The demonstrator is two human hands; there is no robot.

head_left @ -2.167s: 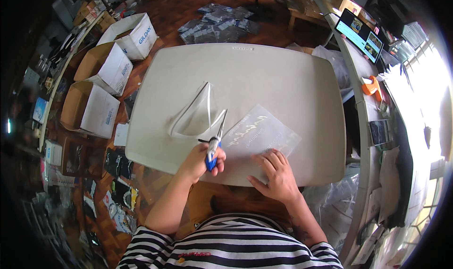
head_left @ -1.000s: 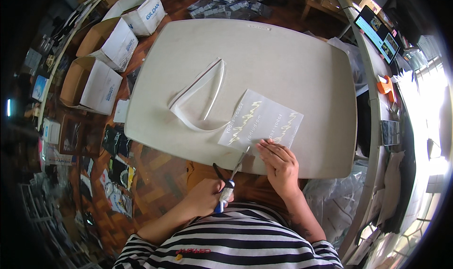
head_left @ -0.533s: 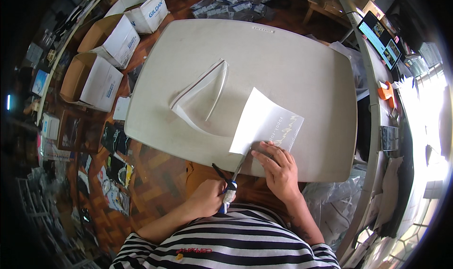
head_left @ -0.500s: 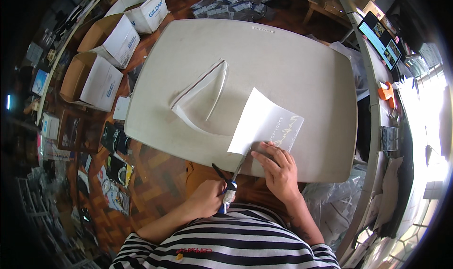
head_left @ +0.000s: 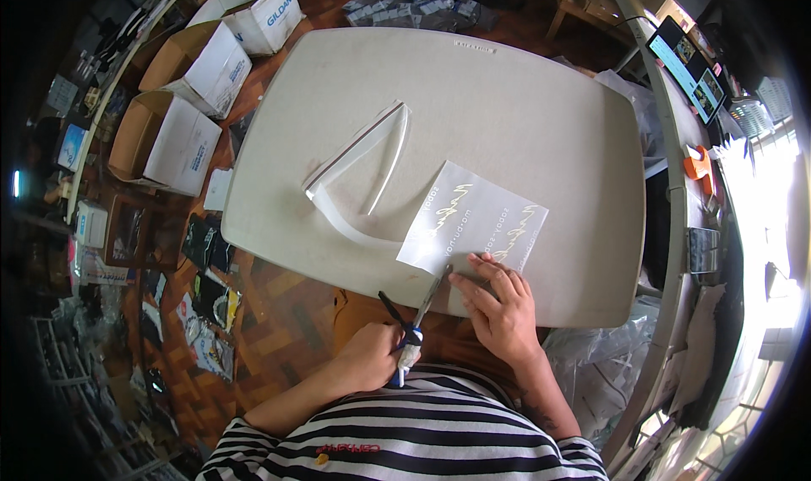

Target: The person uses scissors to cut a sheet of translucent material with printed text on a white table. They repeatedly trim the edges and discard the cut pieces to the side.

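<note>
My left hand (head_left: 376,356) is closed around the handles of a pair of scissors (head_left: 428,302), low by the table's near edge. Blue and white show at their grips. The blades are apart, one reaching the near edge of a printed sheet (head_left: 422,228) and the other, dark, sticking out to the left. This translucent sheet carries pale yellow script and white lettering. My right hand (head_left: 503,304) holds its near right part, fingertips on top; the thumb is mostly hidden. Beyond it, a curved strip of white trimmings (head_left: 359,156) lies on the table.
The pale table (head_left: 574,143) has rounded corners. Three cardboard boxes, among them one white box (head_left: 182,147), stand open on the floor at left. At right runs a long counter with a tablet (head_left: 686,69), an orange-handled tool (head_left: 699,165) and a phone (head_left: 704,250).
The sheet's left part has tilted, losing its white glare so the print shows, and its near left corner has shifted left. Both hands stay nearly in place.
</note>
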